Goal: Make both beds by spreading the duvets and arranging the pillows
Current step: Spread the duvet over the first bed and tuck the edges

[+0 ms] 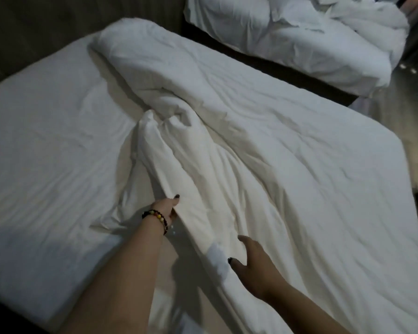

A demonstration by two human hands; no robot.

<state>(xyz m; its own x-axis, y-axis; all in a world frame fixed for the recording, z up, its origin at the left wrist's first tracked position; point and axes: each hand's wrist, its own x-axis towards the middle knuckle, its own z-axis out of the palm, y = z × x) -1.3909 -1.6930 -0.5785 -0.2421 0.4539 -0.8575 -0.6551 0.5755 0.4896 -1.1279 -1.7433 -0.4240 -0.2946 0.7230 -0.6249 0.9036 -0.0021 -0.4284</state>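
A white duvet (263, 141) lies rumpled over the right half of the near bed (39, 145), its left edge folded back in a ridge, leaving bare sheet on the left. My left hand (165, 208), with a beaded bracelet on the wrist, is shut on that folded edge, fingers tucked under the fabric. My right hand (253, 259) rests on the duvet nearer to me, fingers spread and holding nothing. The far bed (299, 54) at the top right carries a crumpled white duvet (348, 18) and a pillow (229, 13) lying askew.
A dark gap (270, 71) runs between the two beds. A dark wall or headboard (46, 22) stands at the top left. Pale floor (401, 109) shows to the right, with small objects near the far bed's foot.
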